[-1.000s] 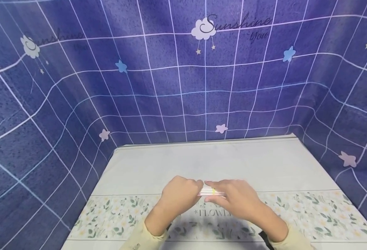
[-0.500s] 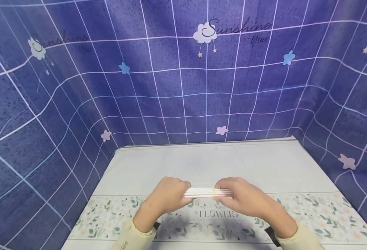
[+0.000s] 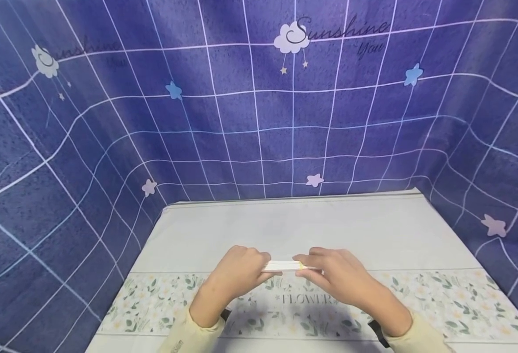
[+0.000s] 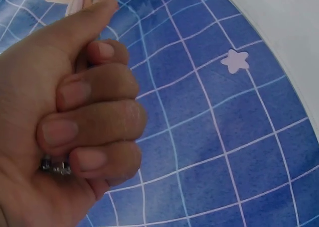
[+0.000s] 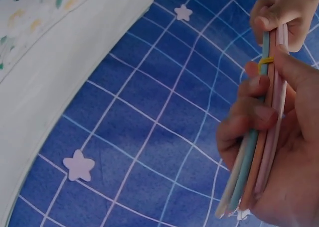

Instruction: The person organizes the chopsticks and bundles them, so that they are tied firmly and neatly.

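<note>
Between both hands lies a bundle of slim pastel sticks [image 3: 283, 265], level over the table and pale in the head view. The right wrist view shows teal, orange, pink and whitish sticks, bound by a yellow rubber band [image 5: 267, 60]. My left hand [image 3: 240, 268] grips the left end in a fist, its fingers curled as the left wrist view shows. Small shiny bits [image 4: 61, 167] show beside its little finger. My right hand [image 3: 340, 274] holds the other end just past the band, thumb on one side and fingers bent round the other; the sticks run down along its palm.
A white table cover [image 3: 285, 230] has a flowered strip with the word FLOWER [image 3: 306, 299]. Blue gridded cloth [image 3: 267, 113] with stars and clouds surrounds the table at the back and both sides.
My left hand has slid left from beside the right hand, baring more of the bundle, then edged slightly back. The visible stretch of bundle now looks thinner than half a second ago.
</note>
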`<state>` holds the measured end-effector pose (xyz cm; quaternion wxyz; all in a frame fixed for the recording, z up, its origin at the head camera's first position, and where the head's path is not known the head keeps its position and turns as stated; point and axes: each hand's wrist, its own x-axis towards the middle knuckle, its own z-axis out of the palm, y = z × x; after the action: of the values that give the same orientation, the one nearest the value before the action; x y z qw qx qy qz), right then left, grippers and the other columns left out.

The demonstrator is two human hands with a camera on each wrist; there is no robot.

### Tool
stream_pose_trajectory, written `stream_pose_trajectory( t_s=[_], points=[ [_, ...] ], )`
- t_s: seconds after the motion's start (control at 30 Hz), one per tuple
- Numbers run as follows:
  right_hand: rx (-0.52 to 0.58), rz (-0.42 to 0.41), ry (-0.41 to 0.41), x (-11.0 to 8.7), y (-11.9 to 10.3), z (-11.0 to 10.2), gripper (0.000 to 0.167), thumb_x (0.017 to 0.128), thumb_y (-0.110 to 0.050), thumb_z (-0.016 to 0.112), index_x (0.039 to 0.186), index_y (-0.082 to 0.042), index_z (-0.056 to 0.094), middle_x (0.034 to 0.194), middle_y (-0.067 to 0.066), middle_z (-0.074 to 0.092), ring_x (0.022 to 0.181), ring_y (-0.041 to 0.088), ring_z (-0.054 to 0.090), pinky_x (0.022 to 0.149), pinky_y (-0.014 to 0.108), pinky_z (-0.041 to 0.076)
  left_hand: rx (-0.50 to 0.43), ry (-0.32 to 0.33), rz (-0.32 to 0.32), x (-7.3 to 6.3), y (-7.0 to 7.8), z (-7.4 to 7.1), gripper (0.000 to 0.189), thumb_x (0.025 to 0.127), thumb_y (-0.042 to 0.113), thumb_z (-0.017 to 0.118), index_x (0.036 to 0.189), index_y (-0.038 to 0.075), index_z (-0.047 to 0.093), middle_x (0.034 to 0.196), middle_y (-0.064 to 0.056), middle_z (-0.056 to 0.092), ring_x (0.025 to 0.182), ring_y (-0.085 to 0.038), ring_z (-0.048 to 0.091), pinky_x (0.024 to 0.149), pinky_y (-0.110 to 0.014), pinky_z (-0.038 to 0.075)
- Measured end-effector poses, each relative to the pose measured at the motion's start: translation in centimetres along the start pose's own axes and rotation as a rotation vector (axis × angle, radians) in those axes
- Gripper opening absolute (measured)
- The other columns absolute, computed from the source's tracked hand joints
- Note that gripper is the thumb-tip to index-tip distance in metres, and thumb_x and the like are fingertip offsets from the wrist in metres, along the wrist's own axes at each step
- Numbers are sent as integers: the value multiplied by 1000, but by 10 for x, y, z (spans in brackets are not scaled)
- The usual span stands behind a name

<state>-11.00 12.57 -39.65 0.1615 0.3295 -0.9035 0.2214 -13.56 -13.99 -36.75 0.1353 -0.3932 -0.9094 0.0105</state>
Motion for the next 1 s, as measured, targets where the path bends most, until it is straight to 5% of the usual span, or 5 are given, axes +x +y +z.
stream_pose_trajectory(
  t_s=[0.27, 0.37, 0.53, 0.9, 1.0],
  points=[
    [-50, 49, -32, 3, -2, -1, 49, 99, -60, 61, 136, -30, 71, 92, -12, 78, 62, -4, 48, 57, 22, 47, 57, 48, 14, 6, 6, -1, 46, 98, 57, 65, 74, 18, 66, 55, 10, 50, 49, -5, 30, 48, -26, 41],
    [83, 59, -76, 2, 4, -4, 42, 101, -54, 66, 130, -25, 75, 105, -10, 80, 77, -3, 63, 72, 28, 59, 100, 77, 18, 7, 5, 2, 45, 97, 58, 65, 72, 20, 62, 55, 10, 50, 49, -6, 30, 47, -26, 39],
    [330, 53, -167, 2, 13, -13, 8, 103, -32, 69, 102, -25, 74, 87, -18, 68, 74, -3, 59, 73, 25, 56, 121, 110, 26, 4, 2, 7, 45, 95, 58, 69, 70, 22, 60, 54, 11, 48, 49, -5, 29, 46, -25, 36],
    [78, 23, -99, -1, -3, -1, 20, 106, -46, 60, 101, -30, 71, 76, -23, 54, 61, -8, 39, 61, 19, 43, 57, 7, 34, 1, 4, 3, 45, 98, 56, 66, 74, 18, 63, 56, 9, 50, 49, -7, 33, 49, -28, 43],
    [54, 31, -99, -1, -5, 1, 28, 106, -48, 58, 113, -28, 76, 87, -20, 70, 62, -7, 41, 60, 21, 43, 66, -5, 31, 2, 6, 3, 45, 98, 56, 65, 75, 18, 65, 56, 9, 51, 49, -7, 32, 49, -28, 44]
  ],
)
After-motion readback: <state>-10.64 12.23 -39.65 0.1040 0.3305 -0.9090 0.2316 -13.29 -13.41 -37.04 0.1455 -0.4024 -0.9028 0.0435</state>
